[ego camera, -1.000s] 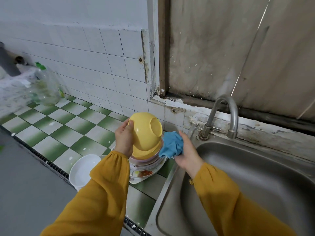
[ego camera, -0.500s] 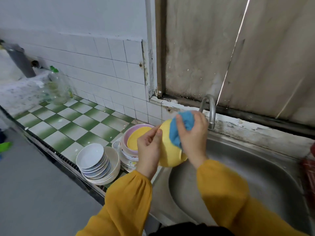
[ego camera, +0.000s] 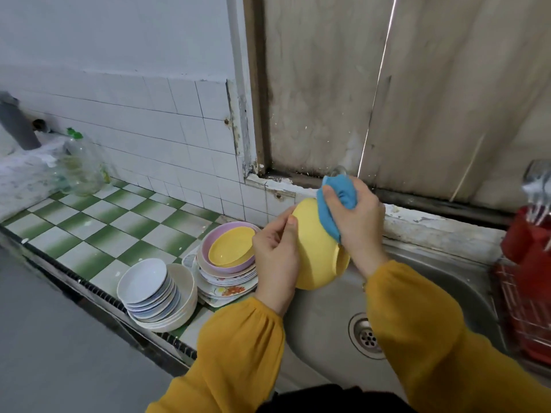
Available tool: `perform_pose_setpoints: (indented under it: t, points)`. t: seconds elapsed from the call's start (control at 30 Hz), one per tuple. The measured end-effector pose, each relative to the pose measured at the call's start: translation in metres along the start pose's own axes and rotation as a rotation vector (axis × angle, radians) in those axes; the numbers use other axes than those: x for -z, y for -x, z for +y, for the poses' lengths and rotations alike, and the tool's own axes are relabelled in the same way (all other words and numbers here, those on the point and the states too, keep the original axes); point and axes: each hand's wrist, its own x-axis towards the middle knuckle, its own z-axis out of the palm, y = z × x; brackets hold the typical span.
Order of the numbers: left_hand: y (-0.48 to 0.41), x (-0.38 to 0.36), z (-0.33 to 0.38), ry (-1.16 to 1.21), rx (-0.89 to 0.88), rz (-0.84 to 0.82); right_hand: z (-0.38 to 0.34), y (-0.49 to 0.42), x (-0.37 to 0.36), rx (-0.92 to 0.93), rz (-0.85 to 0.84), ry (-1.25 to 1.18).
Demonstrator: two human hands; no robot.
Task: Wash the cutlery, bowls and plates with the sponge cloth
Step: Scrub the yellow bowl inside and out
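The left hand (ego camera: 275, 251) is gripping the yellow bowl (ego camera: 316, 260), tilted over the sink's (ego camera: 322, 329) left edge. The right hand's (ego camera: 357, 225) grip is clamping the blue cloth (ego camera: 340, 193) against the bowl's outside. Stacked plates (ego camera: 229, 265) are sitting just beside on the bench (ego camera: 89, 222), with white dishes (ego camera: 149, 289) nearer its front. A red rack (ego camera: 527, 263) is standing at the sink's right.

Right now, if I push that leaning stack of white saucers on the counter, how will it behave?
The white saucers lean sideways inside the cream bowl, so a push would probably fan them out. They look smooth, likely slippery, and possibly breakable.
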Motion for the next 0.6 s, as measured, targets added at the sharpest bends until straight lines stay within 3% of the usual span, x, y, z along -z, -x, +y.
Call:
perform_pose_setpoints:
  t: [0.2,0.3,0.4,0.53,0.6]
  points:
    - [-0.014,-0.01,-0.008,0.411,0.329,0.094,0.019,0.043,0.0,0.982,0.011,0.293]
    - [-0.018,-0.006,-0.012,0.502,0.492,0.105,0.058,0.057,0.004,1.205,0.041,0.399]
    - [-0.023,-0.007,-0.008,0.583,0.527,0.12,0.081,0.067,0.006,1.07,0.124,0.281]
    - [-0.025,-0.01,0.006,0.588,0.49,0.027,0.059,0.073,0.001,0.494,0.145,-0.374]
    - [-0.024,-0.008,0.009,0.499,0.428,-0.007,0.036,0.064,0.004,0.093,0.224,-0.668]
